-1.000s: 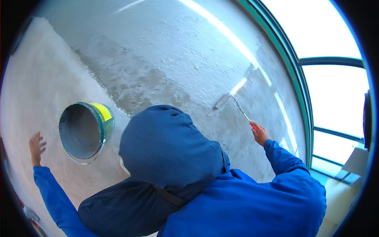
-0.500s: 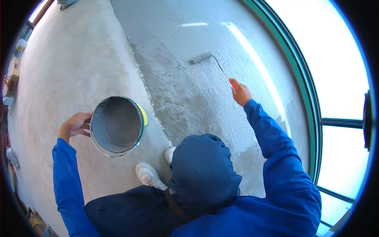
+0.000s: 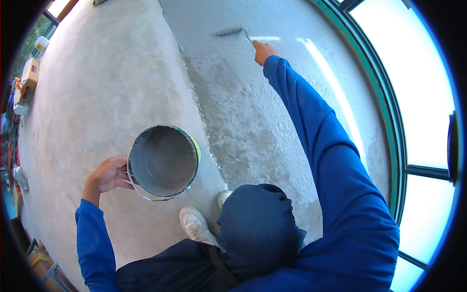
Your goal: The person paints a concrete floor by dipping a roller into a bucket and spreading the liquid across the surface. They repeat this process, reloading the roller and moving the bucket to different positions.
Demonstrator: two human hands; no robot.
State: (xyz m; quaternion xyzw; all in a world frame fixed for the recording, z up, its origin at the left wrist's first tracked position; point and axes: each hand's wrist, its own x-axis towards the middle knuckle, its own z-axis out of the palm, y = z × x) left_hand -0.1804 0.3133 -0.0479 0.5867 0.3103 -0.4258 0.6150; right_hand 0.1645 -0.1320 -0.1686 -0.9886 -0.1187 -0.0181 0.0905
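My left hand (image 3: 115, 175) is at the left side of a round bucket (image 3: 164, 163), its fingers curled at the rim and wire handle. Grey coating lines the inside of the bucket. Stretched far forward, my right hand (image 3: 264, 52) is closed round the handle of a paint roller (image 3: 229, 31). The roller's grey, coated sleeve lies on the wet grey floor surface (image 3: 209, 14). A rough edge separates this coated strip from the paler bare floor (image 3: 97, 87) on the left.
A green-edged window frame (image 3: 374, 73) curves along the right. Cardboard boxes (image 3: 30, 78) and a white container (image 3: 42, 43) stand at the far left. My white shoes (image 3: 194, 223) are below the bucket.
My right hand and the roller have moved forward and to the left over the coated strip. The bucket and my left hand sit slightly further right and lower in view.
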